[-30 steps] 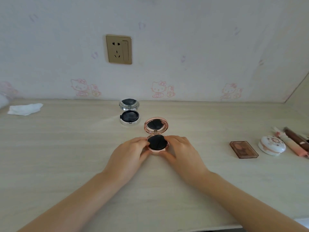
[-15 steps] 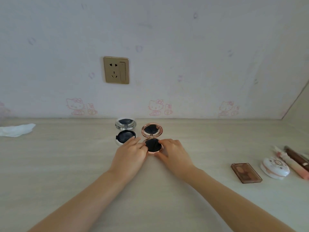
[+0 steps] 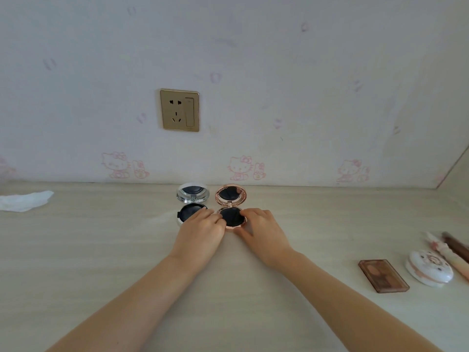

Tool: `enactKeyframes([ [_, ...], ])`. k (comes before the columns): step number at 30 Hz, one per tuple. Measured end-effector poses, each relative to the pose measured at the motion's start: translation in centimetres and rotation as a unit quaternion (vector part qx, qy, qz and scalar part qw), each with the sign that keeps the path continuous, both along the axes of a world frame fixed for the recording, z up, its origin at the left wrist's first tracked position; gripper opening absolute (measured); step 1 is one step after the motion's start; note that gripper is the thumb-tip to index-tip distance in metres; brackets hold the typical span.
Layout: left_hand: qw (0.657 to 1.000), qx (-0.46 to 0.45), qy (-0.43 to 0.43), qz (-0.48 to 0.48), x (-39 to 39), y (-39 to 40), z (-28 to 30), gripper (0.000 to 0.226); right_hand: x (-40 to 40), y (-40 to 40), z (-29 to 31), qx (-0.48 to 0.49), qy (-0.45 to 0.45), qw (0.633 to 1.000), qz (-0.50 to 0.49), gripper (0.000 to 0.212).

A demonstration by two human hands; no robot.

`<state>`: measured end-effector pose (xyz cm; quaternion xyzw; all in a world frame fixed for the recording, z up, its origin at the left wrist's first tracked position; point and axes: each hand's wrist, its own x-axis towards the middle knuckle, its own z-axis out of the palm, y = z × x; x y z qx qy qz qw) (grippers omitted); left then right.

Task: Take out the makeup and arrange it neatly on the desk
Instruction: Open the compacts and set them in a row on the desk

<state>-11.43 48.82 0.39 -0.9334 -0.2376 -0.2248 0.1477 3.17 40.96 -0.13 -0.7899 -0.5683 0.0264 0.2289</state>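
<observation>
**No Readable Writing on the Desk or Wall**

Nothing in the room carried a word, brand or number that could be made out. The wallpaper (image 3: 279, 72) bore only pink cartoon cat figures (image 3: 239, 168) along its lower band, pictures and no lettering. The gold wall socket (image 3: 179, 110) at upper centre showed its pin holes and a switch, unmarked. The two open compacts, silver (image 3: 192, 203) and rose-gold (image 3: 230, 207), at centre frame had no legible label. At the lower right, the brown palette (image 3: 383, 275) and the white round case (image 3: 429, 271) showed decoration too small to read as text.
</observation>
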Motion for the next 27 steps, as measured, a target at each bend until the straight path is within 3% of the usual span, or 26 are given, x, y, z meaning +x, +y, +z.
enactKeyframes([
  [27, 0.995, -0.030, -0.083, -0.036, -0.8, -1.1, 0.6, 0.010, 0.4, -2.0, 0.6, 0.009, -0.021, 0.999, 0.022, 0.048],
])
